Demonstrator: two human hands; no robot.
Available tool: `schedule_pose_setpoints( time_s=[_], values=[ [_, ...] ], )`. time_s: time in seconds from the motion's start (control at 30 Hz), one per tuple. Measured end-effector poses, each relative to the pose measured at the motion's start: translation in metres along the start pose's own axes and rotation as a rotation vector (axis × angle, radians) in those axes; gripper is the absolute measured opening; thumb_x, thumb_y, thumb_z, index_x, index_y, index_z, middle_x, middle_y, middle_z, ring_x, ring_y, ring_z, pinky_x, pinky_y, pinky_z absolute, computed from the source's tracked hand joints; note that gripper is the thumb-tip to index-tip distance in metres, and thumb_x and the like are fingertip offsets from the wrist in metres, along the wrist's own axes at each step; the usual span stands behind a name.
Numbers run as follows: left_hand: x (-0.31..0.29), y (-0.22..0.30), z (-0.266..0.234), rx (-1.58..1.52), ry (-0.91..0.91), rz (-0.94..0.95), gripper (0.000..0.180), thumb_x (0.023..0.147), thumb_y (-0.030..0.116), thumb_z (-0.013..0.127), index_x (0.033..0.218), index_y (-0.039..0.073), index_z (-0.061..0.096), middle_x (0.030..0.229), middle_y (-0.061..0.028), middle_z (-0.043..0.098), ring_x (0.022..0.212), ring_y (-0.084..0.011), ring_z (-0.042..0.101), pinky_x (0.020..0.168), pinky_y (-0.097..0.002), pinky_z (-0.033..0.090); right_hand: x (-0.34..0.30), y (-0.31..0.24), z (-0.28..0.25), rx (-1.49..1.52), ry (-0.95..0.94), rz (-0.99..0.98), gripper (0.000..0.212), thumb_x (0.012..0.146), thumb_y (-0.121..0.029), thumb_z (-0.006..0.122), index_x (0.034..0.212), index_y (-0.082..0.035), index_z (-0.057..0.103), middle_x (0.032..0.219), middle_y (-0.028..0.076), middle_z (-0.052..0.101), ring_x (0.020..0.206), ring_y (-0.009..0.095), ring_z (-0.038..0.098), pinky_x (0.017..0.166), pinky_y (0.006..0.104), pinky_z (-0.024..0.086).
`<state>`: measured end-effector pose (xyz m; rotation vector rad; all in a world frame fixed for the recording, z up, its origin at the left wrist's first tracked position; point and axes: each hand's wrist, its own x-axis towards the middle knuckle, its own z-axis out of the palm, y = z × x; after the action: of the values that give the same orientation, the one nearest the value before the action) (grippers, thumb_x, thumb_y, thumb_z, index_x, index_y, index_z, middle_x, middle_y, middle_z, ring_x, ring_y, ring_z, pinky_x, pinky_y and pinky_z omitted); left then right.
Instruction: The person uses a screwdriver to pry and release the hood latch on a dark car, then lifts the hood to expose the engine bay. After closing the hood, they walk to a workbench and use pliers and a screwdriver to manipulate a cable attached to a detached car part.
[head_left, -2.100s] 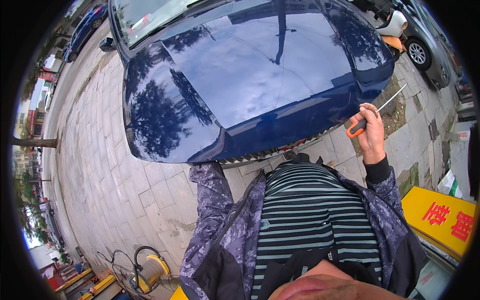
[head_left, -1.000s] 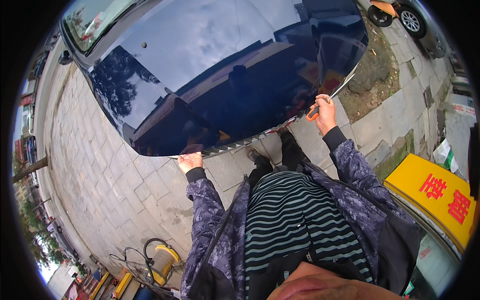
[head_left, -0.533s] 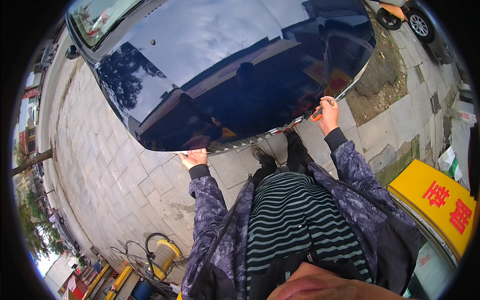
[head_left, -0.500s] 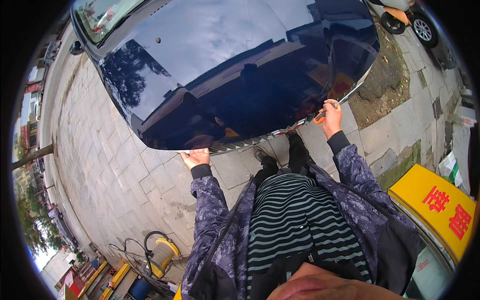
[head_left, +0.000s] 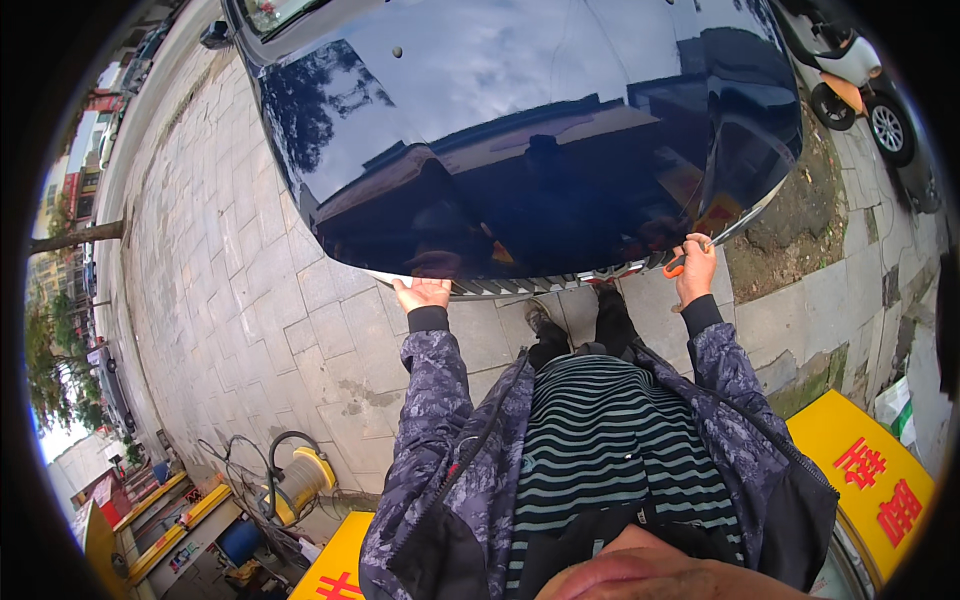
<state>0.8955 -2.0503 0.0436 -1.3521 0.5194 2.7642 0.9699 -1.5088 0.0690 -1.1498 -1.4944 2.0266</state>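
A dark blue car hood fills the upper middle, with sky and buildings mirrored in it. My left hand is at its front edge, palm up, with fingertips tucked beneath the rim and out of sight. My right hand is farther right along the same edge, its fingers closed around a tool with an orange and black handle. That tool's working end cannot be made out. Under the hood's rim, a strip of the front grille shows between my hands.
Grey paving slabs stretch to the left. A yellow hose reel with a black hose stands at lower left. Yellow signboards lie close by on both sides of me. Right of the car are bare soil and a parked scooter.
The whole view has shifted, so the car and both hands appear farther right. My left hand stays at the hood edge, and my right hand still holds the orange-handled tool.
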Motion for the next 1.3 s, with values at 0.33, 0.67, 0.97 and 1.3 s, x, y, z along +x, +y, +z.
schedule_pose_setpoints(
  time_s=[0.33,0.67,0.97,1.3],
  values=[
    [-0.003,-0.006,-0.001,0.069,0.051,0.024,0.077,0.106,0.066,0.022,0.134,0.003,0.056,0.147,-0.0174,0.057,0.139,-0.0394,0.051,0.114,-0.0662,0.037,-0.027,-0.027,-0.026,-0.078,0.064,-0.027,0.011,0.094,0.000,0.060,0.101,-0.008,0.060,0.137,0.014,0.059,0.116,0.022,0.061,0.096,0.0386,0.054],
    [-0.011,-0.006,-0.008,0.029,0.056,0.019,0.072,0.107,0.063,0.023,0.127,0.004,0.059,0.140,-0.0169,0.062,0.133,-0.0382,0.056,0.112,-0.0638,0.041,-0.102,-0.060,-0.020,-0.253,-0.210,-0.178,0.011,0.096,0.003,0.056,0.101,-0.006,0.060,0.124,0.012,0.069,0.113,0.019,0.066,0.095,0.0338,0.055],
    [-0.029,0.012,-0.027,-0.131,0.050,-0.037,0.058,0.109,0.057,0.032,0.117,0.006,0.059,0.127,-0.0102,0.066,0.123,-0.0281,0.059,0.106,-0.0503,0.044,-0.199,-0.079,0.054,-0.301,-0.793,-0.142,0.015,0.098,0.006,0.052,0.106,0.001,0.064,0.107,0.008,0.071,0.096,0.015,0.070,0.089,0.0305,0.057],
    [-0.088,0.050,-0.130,-0.276,0.219,0.051,0.028,0.106,0.038,0.049,0.113,0.015,0.063,0.110,0.0018,0.074,0.104,-0.0185,0.070,0.090,-0.0435,0.053,-0.251,-0.089,0.116,-0.665,-1.235,-0.107,0.013,0.095,0.000,0.056,0.101,-0.001,0.068,0.091,0.005,0.071,0.085,0.011,0.068,0.079,0.0280,0.054]
  ],
)
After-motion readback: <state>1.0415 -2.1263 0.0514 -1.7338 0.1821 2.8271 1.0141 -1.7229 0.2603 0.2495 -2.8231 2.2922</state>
